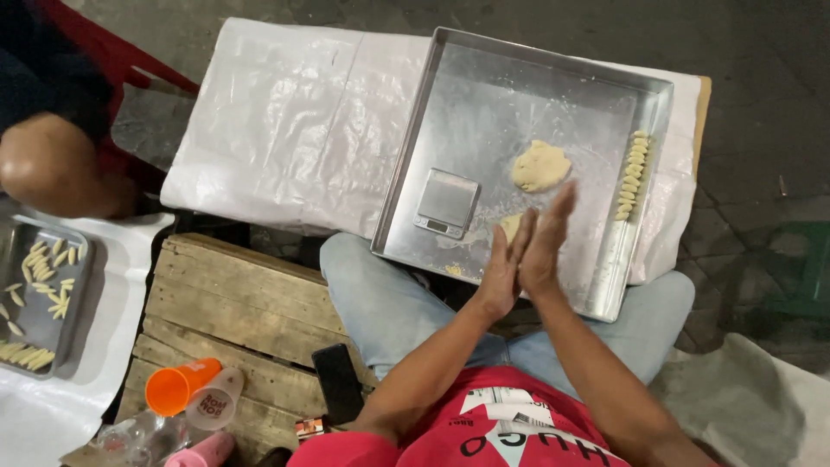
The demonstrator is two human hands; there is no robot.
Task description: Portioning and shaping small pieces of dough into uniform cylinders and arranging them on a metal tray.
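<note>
My left hand [500,275] and my right hand [545,246] are pressed palm to palm over the near part of a large metal tray [484,104]. Whatever lies between the palms is hidden. A pale lump of dough [540,166] rests in the middle of the tray, and a smaller piece [511,227] shows just beyond my left fingers. A small digital scale [445,203] stands on the tray to the left of my hands. A row of small shaped dough pieces [632,175] lines the tray's right wall.
The tray sits on a table covered with white plastic sheet [285,121]. A wooden crate [233,303] at my left holds an orange cup [177,387], a black phone [338,383] and bottles. Another person's knee [47,169] and a second tray [17,316] of dough pieces lie far left.
</note>
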